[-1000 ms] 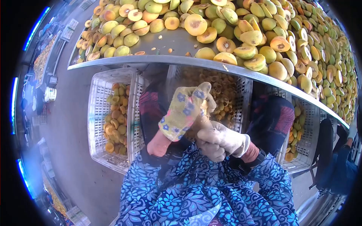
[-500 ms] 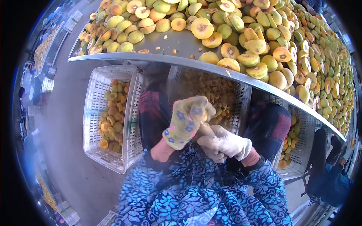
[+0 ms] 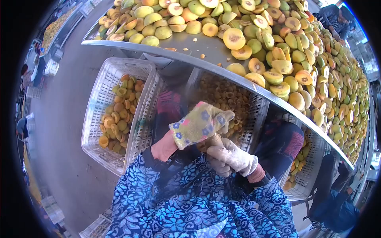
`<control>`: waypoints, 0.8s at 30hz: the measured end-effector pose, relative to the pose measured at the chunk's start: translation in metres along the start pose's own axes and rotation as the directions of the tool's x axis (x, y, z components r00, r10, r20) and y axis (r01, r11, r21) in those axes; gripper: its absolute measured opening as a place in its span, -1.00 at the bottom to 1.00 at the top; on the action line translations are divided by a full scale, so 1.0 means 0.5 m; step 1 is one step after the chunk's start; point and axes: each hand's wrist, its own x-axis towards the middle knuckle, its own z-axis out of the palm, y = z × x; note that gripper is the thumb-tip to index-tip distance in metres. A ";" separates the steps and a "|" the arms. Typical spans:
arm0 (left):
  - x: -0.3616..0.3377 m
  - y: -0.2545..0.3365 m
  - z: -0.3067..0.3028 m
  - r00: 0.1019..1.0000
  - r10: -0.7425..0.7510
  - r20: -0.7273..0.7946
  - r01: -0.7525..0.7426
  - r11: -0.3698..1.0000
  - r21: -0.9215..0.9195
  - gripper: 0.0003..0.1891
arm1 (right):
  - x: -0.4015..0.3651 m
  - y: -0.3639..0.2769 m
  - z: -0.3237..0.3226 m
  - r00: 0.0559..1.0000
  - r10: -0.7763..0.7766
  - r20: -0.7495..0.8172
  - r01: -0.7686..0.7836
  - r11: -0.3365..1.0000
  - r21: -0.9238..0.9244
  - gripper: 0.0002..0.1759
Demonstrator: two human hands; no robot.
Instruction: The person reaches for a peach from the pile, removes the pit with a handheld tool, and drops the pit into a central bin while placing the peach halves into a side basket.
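My left hand [image 3: 202, 123], in a yellowish glove with flower prints, is closed above the lap, its fingers curled around something I cannot make out. Just below and to the right, my right hand [image 3: 231, 157], in a whitish glove, is closed too and touches the left one. A light brown, handle-like piece [image 3: 214, 141] shows between the two; its ends are hidden by the fingers. Beyond the hands, a crate [image 3: 258, 119] between the knees holds many small brownish pieces. Halved yellow-green fruit [image 3: 233, 39] lies heaped on the metal table [image 3: 186, 49].
A white crate [image 3: 89, 131] with fruit halves stands at the left, and another crate [image 3: 313, 174] is at the right. The table's metal edge curves in front of the knees. A person [image 3: 335, 208] is at the lower right, another [image 3: 335, 20] at the upper right.
The view has shifted, so the table and fruit appear further right. My left hand has turned, its fingers now pointing more to the right. Both hands remain closed and together.
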 end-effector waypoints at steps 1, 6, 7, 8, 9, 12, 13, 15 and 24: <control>0.001 -0.002 -0.001 1.000 -0.007 -0.023 0.006 0.999 -0.042 -0.56 | 0.006 -0.002 0.000 0.999 0.003 0.039 -0.006 0.998 0.066 -0.77; 0.003 -0.036 0.048 0.877 0.229 -0.422 -0.341 0.917 -0.210 -0.50 | 0.016 -0.007 -0.003 0.982 -0.025 0.189 -0.026 0.965 0.260 -0.74; -0.002 -0.044 0.049 0.872 0.230 -0.432 -0.346 0.914 -0.212 -0.50 | 0.011 -0.014 -0.006 0.994 0.005 0.111 -0.021 0.989 0.148 -0.73; -0.007 -0.051 0.046 0.919 0.150 -0.366 -0.276 0.906 -0.321 -0.47 | 0.008 -0.012 -0.015 0.997 0.039 0.062 -0.044 0.995 0.085 -0.74; -0.013 -0.051 0.041 0.955 0.072 -0.286 -0.193 0.886 -0.422 -0.45 | 0.010 -0.015 -0.018 0.997 0.046 0.066 -0.051 0.996 0.076 -0.74; -0.014 -0.045 0.002 0.990 0.092 -0.105 -0.126 0.915 -0.384 -0.41 | 0.021 0.000 -0.020 0.982 0.108 0.154 -0.126 0.986 0.112 -0.68; -0.015 -0.041 -0.005 0.998 0.055 -0.015 -0.057 0.927 -0.370 -0.41 | 0.021 0.006 -0.016 0.981 0.112 0.157 -0.130 0.985 0.111 -0.68; -0.010 -0.038 0.012 0.986 0.134 -0.099 -0.161 0.922 -0.353 -0.38 | 0.023 0.004 -0.004 0.937 -0.047 0.346 -0.108 0.903 0.416 -0.64; -0.010 0.003 0.061 0.920 -0.176 -0.350 -0.170 0.625 -0.762 -0.31 | 0.016 0.003 0.002 0.959 -0.143 0.246 0.077 0.963 0.257 -0.65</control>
